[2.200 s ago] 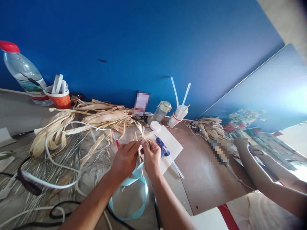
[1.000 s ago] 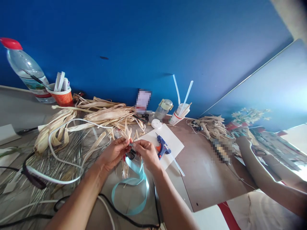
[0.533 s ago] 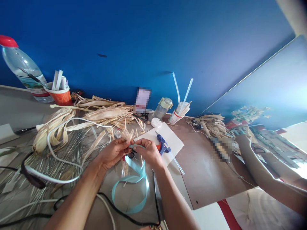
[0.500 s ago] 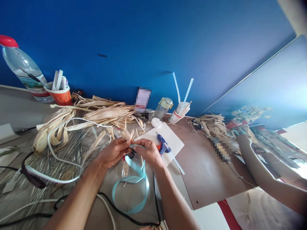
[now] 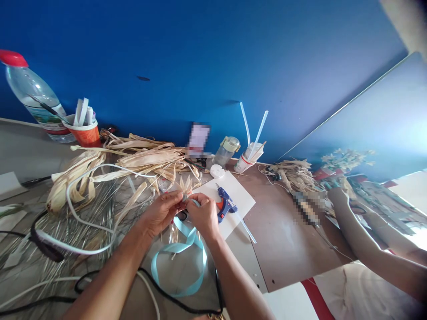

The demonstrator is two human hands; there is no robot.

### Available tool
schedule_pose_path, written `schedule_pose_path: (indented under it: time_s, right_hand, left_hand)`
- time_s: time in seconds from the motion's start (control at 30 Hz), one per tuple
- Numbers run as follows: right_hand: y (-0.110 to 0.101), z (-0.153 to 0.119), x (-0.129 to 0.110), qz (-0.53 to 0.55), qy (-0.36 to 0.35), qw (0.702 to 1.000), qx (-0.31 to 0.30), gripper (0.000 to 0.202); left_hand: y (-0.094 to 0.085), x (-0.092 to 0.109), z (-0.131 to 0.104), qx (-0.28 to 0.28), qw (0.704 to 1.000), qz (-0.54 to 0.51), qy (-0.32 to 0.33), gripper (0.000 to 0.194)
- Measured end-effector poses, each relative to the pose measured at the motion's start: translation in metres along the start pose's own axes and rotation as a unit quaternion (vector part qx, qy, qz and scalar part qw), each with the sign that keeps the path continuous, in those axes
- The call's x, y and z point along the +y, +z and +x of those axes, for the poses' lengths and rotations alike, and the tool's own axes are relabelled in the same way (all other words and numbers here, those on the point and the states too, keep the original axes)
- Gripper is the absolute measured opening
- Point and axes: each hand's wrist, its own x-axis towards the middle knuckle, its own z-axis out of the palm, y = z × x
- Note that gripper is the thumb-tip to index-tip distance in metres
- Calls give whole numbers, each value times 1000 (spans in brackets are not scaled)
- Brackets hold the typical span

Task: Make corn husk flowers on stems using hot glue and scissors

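A small flower of pale dried husk stands up between my two hands in the middle of the view. My left hand pinches it near its base. Light-blue ribbon runs to the base of the flower, and my right hand has it between thumb and fingers there. The ribbon's free length hangs below in a loose loop over the table. Just right of my right hand lies a blue glue gun on a white sheet. Dark scissor handles show partly under my hands.
Dried corn husks and thin wires cover the left side, with a white cable across them. Behind stand a bottle, an orange cup, a jar and a cup of glue sticks. Another person's arms reach in at right.
The flower has turned more upright, its petals spreading. My right hand has moved slightly left, fingers curled closer round the ribbon, and the ribbon loop has swung a little left.
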Motion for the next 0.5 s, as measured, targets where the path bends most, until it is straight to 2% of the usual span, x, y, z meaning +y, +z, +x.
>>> schedule_pose_path:
  time_s: [0.1, 0.3, 0.43, 0.5]
  right_hand:
    - [-2, 1, 1, -16, -5, 1000, 21, 16]
    - [-1, 0, 7, -37, -42, 998, 5, 15]
    - [0, 0, 8, -48, -61, 997, 6, 14]
    - [-2, 1, 6, -37, -60, 998, 4, 14]
  left_hand:
    - [-1, -2, 1, 1, 1000, -11, -12, 15]
    - [-5, -7, 3, -22, 997, -41, -56, 19]
    - [-5, -6, 2, -18, 996, -51, -69, 25]
    - [-5, -6, 2, -22, 995, -61, -73, 22]
